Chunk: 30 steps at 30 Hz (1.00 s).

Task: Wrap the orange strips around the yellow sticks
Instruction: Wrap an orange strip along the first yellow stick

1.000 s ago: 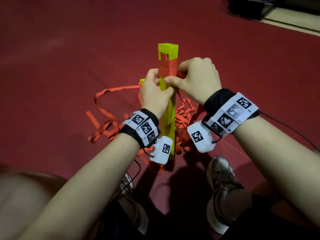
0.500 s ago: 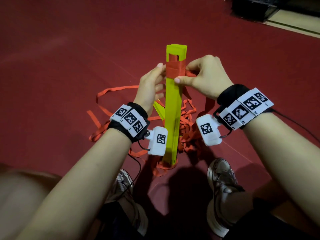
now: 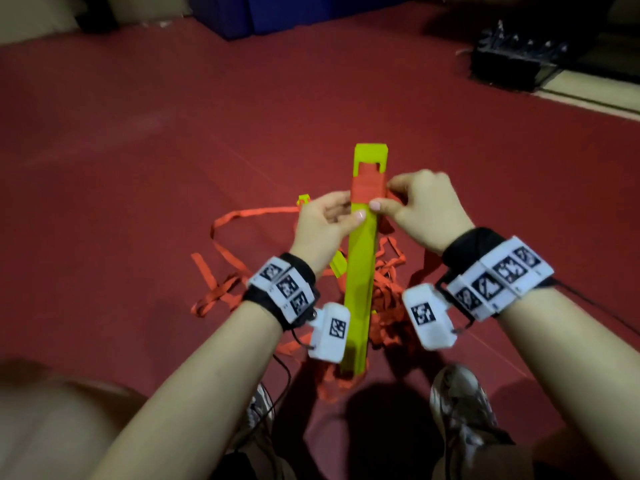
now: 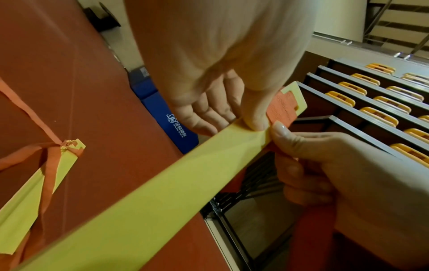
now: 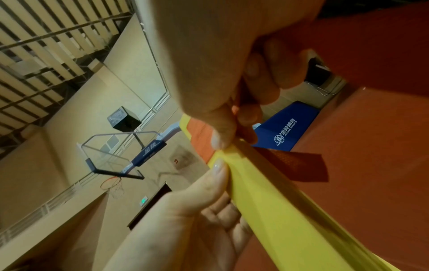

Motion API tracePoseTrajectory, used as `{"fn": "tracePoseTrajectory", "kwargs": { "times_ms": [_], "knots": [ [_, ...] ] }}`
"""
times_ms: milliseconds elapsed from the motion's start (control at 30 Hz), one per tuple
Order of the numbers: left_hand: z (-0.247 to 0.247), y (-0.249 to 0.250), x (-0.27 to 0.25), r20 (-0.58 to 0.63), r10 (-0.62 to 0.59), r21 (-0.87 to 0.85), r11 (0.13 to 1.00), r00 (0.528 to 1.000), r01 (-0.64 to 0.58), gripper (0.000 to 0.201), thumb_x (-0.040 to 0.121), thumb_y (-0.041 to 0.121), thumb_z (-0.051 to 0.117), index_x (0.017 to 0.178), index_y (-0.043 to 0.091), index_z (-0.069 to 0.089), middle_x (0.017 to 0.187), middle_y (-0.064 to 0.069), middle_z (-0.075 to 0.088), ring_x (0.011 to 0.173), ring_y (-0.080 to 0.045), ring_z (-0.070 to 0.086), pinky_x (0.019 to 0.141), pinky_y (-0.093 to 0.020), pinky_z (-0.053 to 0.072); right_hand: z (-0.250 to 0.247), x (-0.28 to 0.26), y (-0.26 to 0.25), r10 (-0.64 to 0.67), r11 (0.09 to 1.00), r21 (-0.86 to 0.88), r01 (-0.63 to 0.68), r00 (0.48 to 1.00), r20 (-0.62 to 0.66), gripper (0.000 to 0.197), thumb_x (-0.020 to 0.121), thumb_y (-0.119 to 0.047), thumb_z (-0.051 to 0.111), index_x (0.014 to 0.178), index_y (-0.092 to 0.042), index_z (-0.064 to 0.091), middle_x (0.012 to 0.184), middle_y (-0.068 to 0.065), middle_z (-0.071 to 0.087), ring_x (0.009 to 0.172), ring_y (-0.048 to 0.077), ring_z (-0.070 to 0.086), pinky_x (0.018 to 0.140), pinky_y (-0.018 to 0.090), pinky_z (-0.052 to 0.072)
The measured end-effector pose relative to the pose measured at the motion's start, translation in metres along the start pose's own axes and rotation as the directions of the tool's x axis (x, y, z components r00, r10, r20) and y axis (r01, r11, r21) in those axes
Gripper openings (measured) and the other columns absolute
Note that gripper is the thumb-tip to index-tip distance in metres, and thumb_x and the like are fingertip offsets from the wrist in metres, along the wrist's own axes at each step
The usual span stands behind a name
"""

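A long yellow stick stands tilted on the red floor, its foot in a heap of loose orange strips. Near its slotted top an orange strip is wound round it. My left hand holds the stick just under the wrap, thumb on the front and the fingers behind. My right hand pinches the orange strip at the stick's right edge, thumb against the wrap. A second yellow stick lies on the floor to the left, with a strip tied at its tip.
My two shoes are planted just below the stick's foot. Orange strips trail left over the floor. A blue mat sits at the far wall and a black crate at the far right.
My left hand let go of the stick half a second ago and now holds it again below the wrap. The stick leans further away, and my view has lifted.
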<state>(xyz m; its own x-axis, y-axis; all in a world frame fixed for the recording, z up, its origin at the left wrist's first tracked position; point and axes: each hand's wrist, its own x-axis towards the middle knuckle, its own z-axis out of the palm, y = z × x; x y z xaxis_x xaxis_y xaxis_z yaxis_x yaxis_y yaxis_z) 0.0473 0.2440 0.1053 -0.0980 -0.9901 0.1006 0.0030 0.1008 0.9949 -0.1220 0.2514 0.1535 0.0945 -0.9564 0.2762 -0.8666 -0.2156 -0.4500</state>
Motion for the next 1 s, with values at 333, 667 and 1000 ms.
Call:
{"fn": "tracePoseTrajectory", "kwargs": {
  "times_ms": [333, 667, 1000],
  "knots": [
    [0.019, -0.004, -0.009, -0.221, 0.12, 0.077, 0.991, 0.968, -0.106, 0.028, 0.079, -0.002, 0.082, 0.085, 0.016, 0.062, 0.071, 0.008, 0.06, 0.057, 0.009, 0.058, 0.059, -0.011, 0.046, 0.008, -0.013, -0.022, 0.112, 0.991, -0.069, -0.115, 0.992, -0.051, 0.023, 0.093, -0.036, 0.059, 0.086, -0.014, 0.063, 0.095, 0.024, 0.068, 0.099, 0.048, 0.061, 0.076, 0.042, 0.047],
    [0.021, -0.005, -0.015, -0.165, 0.197, 0.214, 0.964, 0.966, -0.159, 0.034, 0.073, -0.001, 0.078, 0.083, 0.016, 0.05, 0.068, 0.006, 0.051, 0.051, 0.002, 0.048, 0.054, -0.012, 0.038, 0.006, -0.014, -0.027, 0.175, 0.981, 0.077, -0.178, 0.984, 0.039, 0.04, 0.087, -0.048, 0.067, 0.064, -0.022, 0.047, 0.072, 0.008, 0.059, 0.079, 0.037, 0.059, 0.066, 0.035, 0.038],
    [-0.003, -0.017, 0.0, 0.315, -0.057, 0.009, 0.998, 0.947, 0.057, 0.056, 0.072, 0.017, 0.085, 0.123, 0.011, 0.061, 0.124, -0.016, 0.069, 0.115, -0.026, 0.066, 0.104, -0.049, 0.052, -0.015, -0.004, -0.005, -0.026, 0.965, 0.259, -0.043, 0.966, 0.256, 0.02, 0.088, -0.028, 0.072, 0.082, -0.009, 0.072, 0.07, 0.005, 0.072, 0.067, 0.019, 0.065, 0.076, 0.042, 0.054]
  ]
}}
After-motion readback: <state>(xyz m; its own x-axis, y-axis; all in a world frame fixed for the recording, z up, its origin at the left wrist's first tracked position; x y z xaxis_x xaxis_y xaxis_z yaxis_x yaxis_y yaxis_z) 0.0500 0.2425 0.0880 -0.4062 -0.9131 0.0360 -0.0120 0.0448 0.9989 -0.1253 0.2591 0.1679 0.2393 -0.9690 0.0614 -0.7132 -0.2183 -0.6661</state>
